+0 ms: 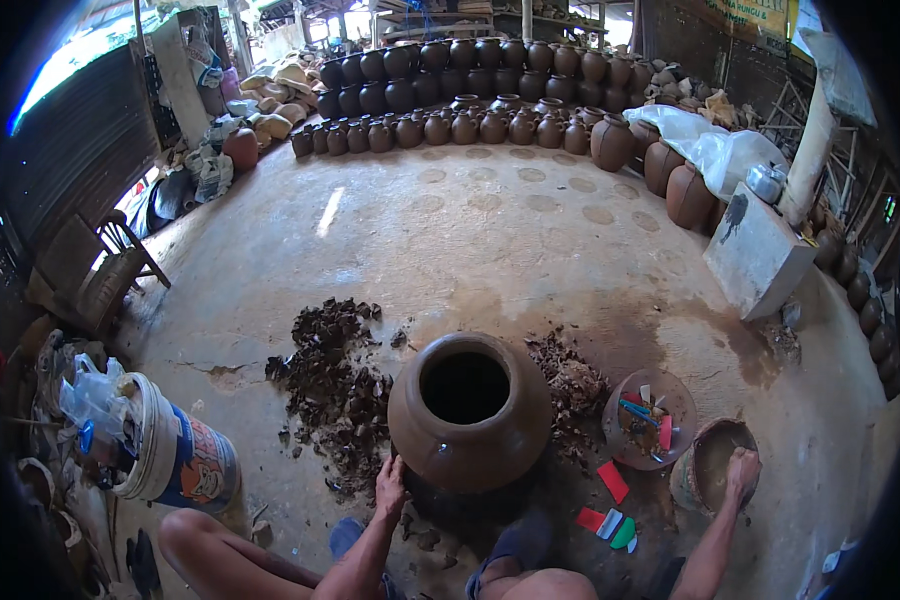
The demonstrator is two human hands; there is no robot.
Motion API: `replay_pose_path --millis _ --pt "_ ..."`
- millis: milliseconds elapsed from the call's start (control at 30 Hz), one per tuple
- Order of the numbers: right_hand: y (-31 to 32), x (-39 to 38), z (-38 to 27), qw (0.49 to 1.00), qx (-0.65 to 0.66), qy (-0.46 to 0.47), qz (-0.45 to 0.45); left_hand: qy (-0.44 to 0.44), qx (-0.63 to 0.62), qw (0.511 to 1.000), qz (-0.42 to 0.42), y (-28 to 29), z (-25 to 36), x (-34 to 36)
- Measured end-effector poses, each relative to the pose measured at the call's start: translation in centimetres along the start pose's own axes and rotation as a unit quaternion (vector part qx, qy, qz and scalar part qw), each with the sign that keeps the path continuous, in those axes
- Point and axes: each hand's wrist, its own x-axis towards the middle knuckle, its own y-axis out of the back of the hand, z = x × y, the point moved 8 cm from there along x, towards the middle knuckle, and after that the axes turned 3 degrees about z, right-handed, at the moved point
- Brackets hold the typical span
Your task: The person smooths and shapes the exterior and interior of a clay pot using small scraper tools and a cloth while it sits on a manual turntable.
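A large round brown clay pot [475, 445] with a wide dark mouth stands upright on the floor between my legs. My left hand [390, 487] rests against its lower left side, fingers stretched along the wall. Out to the right, my right hand [742, 470] is closed over the right side of a small bucket of muddy water [682, 480]; whatever its fingers hold is hidden. Just behind that bucket sits a round basin [622, 445] of small tools and coloured scrapers. Red scrapers [613, 481] and a green scraper [624, 533] lie on the floor before them.
Dark clay scraps [335, 380] are heaped left of the pot, with more clay crumbs [570, 385] on its right. A white pail [205, 465] with plastic bags stands at left. Rows of pots [465, 127] line the back; a pale block [757, 255] stands at right.
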Motion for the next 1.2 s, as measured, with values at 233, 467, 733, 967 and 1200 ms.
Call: replay_pose_path --millis 233,467,733,967,1200 --pt "5.4 2.5 0.1 0.995 0.008 -0.046 0.089 0.002 0.0 1.0 0.004 -0.7 -1.6 1.5" --pt "16.9 0.5 -4.3 0.91 0.268 -0.015 0.315 -0.025 0.031 0.999 0.014 0.5 -0.1 0.2" --pt "3.6 -0.9 2.4 1.0 0.027 0.015 0.001 0.016 0.04 0.999 -0.016 0.1 0.4 -0.8" --pt "14.2 -1.2 -11.0 0.843 0.512 0.004 -0.165 -0.028 -0.003 0.999 -0.043 0.1 0.4 1.5" --pt "17.4 -4.9 -21.0 0.778 0.54 0.072 -0.313 -0.017 0.019 1.0 -0.008 -1.5 -0.7 -0.2"
